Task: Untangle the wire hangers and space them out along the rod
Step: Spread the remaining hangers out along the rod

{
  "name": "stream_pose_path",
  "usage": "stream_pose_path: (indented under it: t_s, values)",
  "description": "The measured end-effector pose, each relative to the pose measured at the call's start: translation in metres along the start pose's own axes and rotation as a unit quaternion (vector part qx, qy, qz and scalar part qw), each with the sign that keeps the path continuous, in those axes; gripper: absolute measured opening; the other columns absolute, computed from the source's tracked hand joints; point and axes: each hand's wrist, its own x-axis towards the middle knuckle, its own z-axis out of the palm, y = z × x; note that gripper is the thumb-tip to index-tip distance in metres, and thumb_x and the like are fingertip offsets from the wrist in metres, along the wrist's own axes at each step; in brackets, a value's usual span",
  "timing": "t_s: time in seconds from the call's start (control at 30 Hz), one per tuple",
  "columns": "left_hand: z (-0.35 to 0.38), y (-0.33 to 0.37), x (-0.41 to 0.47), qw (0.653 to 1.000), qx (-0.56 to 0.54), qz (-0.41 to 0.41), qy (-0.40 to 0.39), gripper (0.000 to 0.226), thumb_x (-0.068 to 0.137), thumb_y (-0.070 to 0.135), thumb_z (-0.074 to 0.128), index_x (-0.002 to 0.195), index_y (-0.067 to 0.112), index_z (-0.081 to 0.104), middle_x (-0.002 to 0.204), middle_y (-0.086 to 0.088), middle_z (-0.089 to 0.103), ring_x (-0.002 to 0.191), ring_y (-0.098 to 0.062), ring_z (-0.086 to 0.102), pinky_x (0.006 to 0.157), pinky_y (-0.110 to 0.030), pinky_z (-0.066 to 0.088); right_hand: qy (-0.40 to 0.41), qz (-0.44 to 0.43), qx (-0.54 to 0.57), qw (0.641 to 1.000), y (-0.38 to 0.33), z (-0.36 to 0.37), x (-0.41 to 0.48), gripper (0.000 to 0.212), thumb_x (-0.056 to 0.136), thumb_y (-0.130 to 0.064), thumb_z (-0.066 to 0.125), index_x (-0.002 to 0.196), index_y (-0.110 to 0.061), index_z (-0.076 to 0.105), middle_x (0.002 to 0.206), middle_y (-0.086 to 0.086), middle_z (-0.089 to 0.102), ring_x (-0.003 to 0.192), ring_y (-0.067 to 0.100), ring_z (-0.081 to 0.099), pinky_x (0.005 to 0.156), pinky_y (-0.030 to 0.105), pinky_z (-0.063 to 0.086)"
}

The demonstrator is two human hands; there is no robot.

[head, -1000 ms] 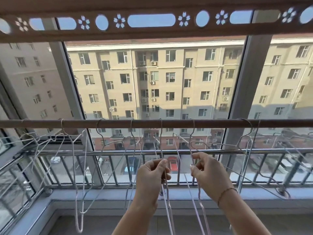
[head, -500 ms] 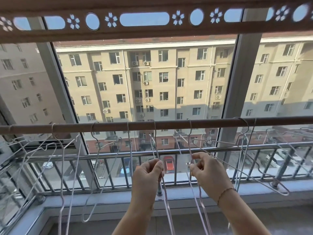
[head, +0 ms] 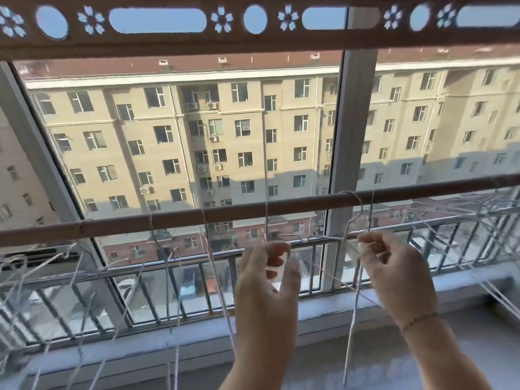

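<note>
Balcony window faced beige apartment blocks, brown rod (head: 253, 211) running across it. Both hands sat below it: left hand (head: 267, 274) pinched a wire hanger (head: 216, 274), right hand (head: 394, 274) probably gripped another hanger (head: 355, 280), too blurry to be sure.

Hangers (head: 355, 220) hooked on rod (head: 253, 211); window (head: 197, 142) behind; railing (head: 174, 266) below.
</note>
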Motion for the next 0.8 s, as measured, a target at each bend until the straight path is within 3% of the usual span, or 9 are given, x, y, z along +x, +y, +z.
stream_pose_path:
  t_s: [0.1, 0.2, 0.33, 0.43, 0.5, 0.67, 0.8]
  values:
    - [0.04, 0.017, -0.004, 0.985, -0.105, -0.109, -0.083, 0.005, 0.086, 0.025, 0.063, 0.09, 0.027, 0.066, 0.081, 0.005, 0.067, 0.074, 0.0, 0.061, 0.064, -0.011, 0.048, -0.002, 0.033, 0.013, 0.999, 0.03, -0.021, 0.014, 0.007, 0.086, -0.014, 0.06, 0.091, -0.014, 0.064, 0.074, -0.002, 0.06, 0.067, 0.013, 0.058, 0.063, 0.022, 0.048]
    - [0.083, 0.018, -0.003, 0.96, -0.139, -0.216, -0.113, 0.016, 0.088, 0.025, 0.06, 0.1, 0.018, 0.067, 0.085, 0.004, 0.068, 0.072, -0.001, 0.058, 0.058, -0.004, 0.044, -0.119, 0.092, 0.057, 0.987, 0.062, -0.027, 0.031, 0.009, 0.088, -0.017, 0.057, 0.094, -0.013, 0.062, 0.082, -0.003, 0.061, 0.077, 0.013, 0.059, 0.057, 0.01, 0.043]
    - [0.132, 0.003, 0.007, 0.94, -0.148, -0.297, -0.073, 0.019, 0.088, 0.02, 0.06, 0.104, 0.011, 0.066, 0.093, 0.001, 0.068, 0.087, -0.012, 0.061, 0.071, -0.017, 0.045, -0.325, 0.199, 0.208, 0.901, 0.085, -0.022, 0.048, 0.019, 0.092, -0.011, 0.05, 0.105, -0.002, 0.059, 0.083, 0.007, 0.066, 0.063, 0.008, 0.062, 0.049, 0.016, 0.048]
    - [0.152, -0.003, 0.011, 0.918, -0.193, -0.344, -0.041, 0.014, 0.089, 0.016, 0.058, 0.086, 0.006, 0.068, 0.068, 0.0, 0.061, 0.063, -0.012, 0.053, 0.057, -0.019, 0.044, -0.391, 0.246, 0.306, 0.833, 0.092, -0.018, 0.056, 0.017, 0.093, -0.008, 0.047, 0.105, 0.0, 0.057, 0.082, 0.014, 0.066, 0.055, 0.014, 0.063, 0.047, 0.022, 0.051]
    - [0.159, 0.001, 0.01, 0.901, -0.235, -0.365, -0.019, 0.017, 0.09, 0.015, 0.056, 0.08, 0.006, 0.067, 0.06, 0.0, 0.059, 0.054, -0.01, 0.051, 0.052, -0.019, 0.043, -0.4, 0.25, 0.341, 0.813, 0.095, -0.018, 0.058, 0.015, 0.093, -0.012, 0.05, 0.1, -0.001, 0.057, 0.08, 0.015, 0.064, 0.054, 0.015, 0.06, 0.043, 0.023, 0.049]
    - [0.166, 0.01, 0.008, 0.875, -0.288, -0.388, 0.036, 0.015, 0.089, 0.006, 0.057, 0.081, 0.008, 0.07, 0.058, 0.0, 0.066, 0.053, -0.009, 0.058, 0.047, -0.017, 0.046, -0.371, 0.209, 0.342, 0.837, 0.094, -0.016, 0.059, 0.015, 0.088, -0.022, 0.059, 0.078, -0.011, 0.061, 0.063, 0.002, 0.061, 0.044, 0.006, 0.051, 0.039, 0.018, 0.038]
    - [0.163, 0.01, 0.007, 0.885, -0.268, -0.378, 0.038, 0.019, 0.088, 0.007, 0.058, 0.074, 0.01, 0.072, 0.06, -0.004, 0.066, 0.06, -0.016, 0.055, 0.059, -0.025, 0.046, -0.348, 0.189, 0.338, 0.854, 0.09, -0.016, 0.057, 0.01, 0.083, -0.008, 0.062, 0.074, -0.011, 0.063, 0.062, 0.002, 0.061, 0.046, 0.005, 0.051, 0.042, 0.017, 0.037]
